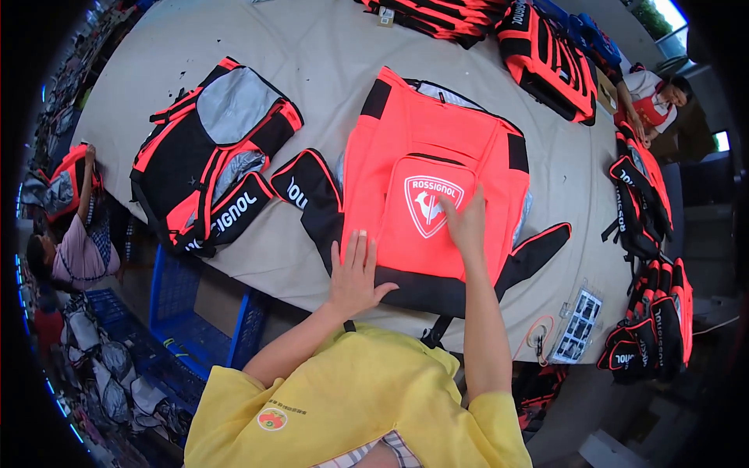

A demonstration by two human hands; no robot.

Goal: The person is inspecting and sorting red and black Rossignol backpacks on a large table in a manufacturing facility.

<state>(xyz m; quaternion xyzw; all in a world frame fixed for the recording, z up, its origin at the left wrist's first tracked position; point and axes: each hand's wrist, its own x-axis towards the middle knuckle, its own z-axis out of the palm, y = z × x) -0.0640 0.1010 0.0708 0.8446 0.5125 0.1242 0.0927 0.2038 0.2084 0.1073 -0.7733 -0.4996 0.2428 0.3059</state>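
I'm watching the orange backpack (433,183) lying flat, front up, in the middle of the worktop (328,47). My left hand (355,277) is pressing its lower edge, fingers spread and holding nothing; my right hand (466,222) is smoothing beside the white shield patch (431,204), fingers flat. It's looking laid out, still being smoothed. A second backpack (211,152) is lying just left.
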